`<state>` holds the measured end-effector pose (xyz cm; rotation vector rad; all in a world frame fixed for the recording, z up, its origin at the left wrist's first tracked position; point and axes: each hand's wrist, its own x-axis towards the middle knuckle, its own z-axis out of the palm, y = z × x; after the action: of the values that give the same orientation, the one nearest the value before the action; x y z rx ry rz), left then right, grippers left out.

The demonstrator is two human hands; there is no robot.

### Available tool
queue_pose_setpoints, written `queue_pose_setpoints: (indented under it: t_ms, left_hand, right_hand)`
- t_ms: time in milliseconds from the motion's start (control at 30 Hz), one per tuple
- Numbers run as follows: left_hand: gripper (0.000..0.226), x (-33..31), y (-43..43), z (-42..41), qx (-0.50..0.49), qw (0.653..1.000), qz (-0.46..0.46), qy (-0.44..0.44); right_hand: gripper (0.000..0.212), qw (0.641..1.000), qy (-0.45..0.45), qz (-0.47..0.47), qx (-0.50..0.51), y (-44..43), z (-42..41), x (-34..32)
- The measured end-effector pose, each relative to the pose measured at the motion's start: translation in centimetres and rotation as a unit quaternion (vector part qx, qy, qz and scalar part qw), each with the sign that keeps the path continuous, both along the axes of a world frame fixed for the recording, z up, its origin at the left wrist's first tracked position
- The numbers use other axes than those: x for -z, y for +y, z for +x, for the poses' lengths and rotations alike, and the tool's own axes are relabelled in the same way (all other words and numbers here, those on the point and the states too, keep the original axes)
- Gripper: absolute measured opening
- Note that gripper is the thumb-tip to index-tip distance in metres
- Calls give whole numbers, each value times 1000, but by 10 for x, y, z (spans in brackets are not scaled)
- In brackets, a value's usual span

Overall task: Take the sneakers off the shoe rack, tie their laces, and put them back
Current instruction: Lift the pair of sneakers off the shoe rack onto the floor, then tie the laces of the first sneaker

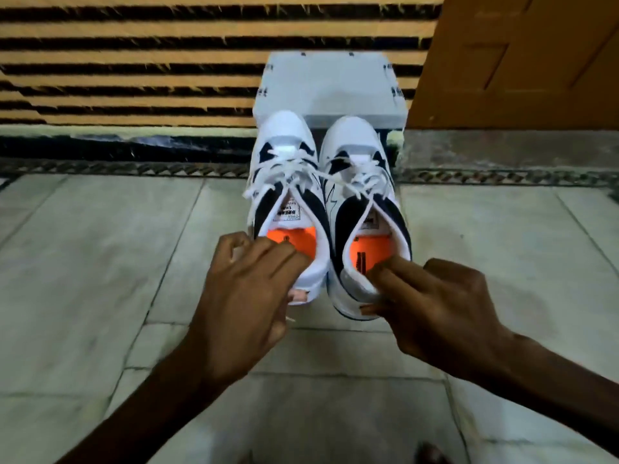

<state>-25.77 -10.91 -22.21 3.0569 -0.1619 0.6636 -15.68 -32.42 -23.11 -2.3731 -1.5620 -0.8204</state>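
Note:
Two white and navy sneakers with orange insoles sit side by side, toes pointing away from me. My left hand [248, 289] grips the heel of the left sneaker [284, 182], fingers hooked inside the collar. My right hand [432, 303] pinches the heel of the right sneaker [361, 192] the same way. The white laces look tied in loose bows over both tongues. The toes reach the front of a white box-like shoe rack [331, 85] standing against the wall.
Pale marble floor tiles [83, 262] spread all around. A yellow and black striped shutter [134, 61] rises behind the rack, with a dark patterned strip along its base. An orange wooden door [522, 61] stands at the right. A foot shows at the bottom edge.

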Motion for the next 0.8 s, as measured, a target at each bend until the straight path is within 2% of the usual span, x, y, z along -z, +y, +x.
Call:
queue_pose_setpoints:
  t_ms: [100,200,267,367,467,600,800]
  left_hand:
    - [46,43,-6,-12,5,1000,-24,-2]
    - [34,87,-9,-16,5,996,-89,10]
    - [34,112,-9,-13,-9,993,-108,55]
    - [44,138,-8,-3,-14,985,-106,136]
    - [48,151,-8,9,-8,977,-109,182]
    - [37,161,-7,28,-9,979,-106,176]
    - [43,172,0,33,-43,976,-143,157]
  right_hand:
    - [14,1000,23,-7,-9,-7,-13,41]
    - [16,998,58,-32,-5,-11,-14,79]
    - [15,995,79,-55,6,-13,-10,101]
    - [35,989,118,-85,35,-12,4,123]
    - [44,981,139,-120,68,-2,14,134]
    - [48,974,167,-133,79,6,26,148]
    - [44,972,171,-140,80,15,23,155]
